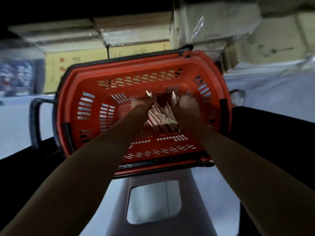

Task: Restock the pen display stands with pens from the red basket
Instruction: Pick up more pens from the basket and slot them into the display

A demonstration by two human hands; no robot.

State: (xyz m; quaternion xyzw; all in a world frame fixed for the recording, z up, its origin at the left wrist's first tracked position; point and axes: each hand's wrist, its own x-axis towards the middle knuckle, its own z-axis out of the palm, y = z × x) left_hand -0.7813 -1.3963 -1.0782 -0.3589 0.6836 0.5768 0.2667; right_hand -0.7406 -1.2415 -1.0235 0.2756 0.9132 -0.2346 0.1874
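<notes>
left grip (139,103) and right grip (187,106) are each closed round a few pens (161,116); the rest are heaped between them, low in the red basket (68,108). gathering is underway; next, handfuls likely must be lifted clear.

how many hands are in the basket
2: the left hand and the right hand, both down in the basket, on either side of the pens. Each seems to grip some.
</notes>
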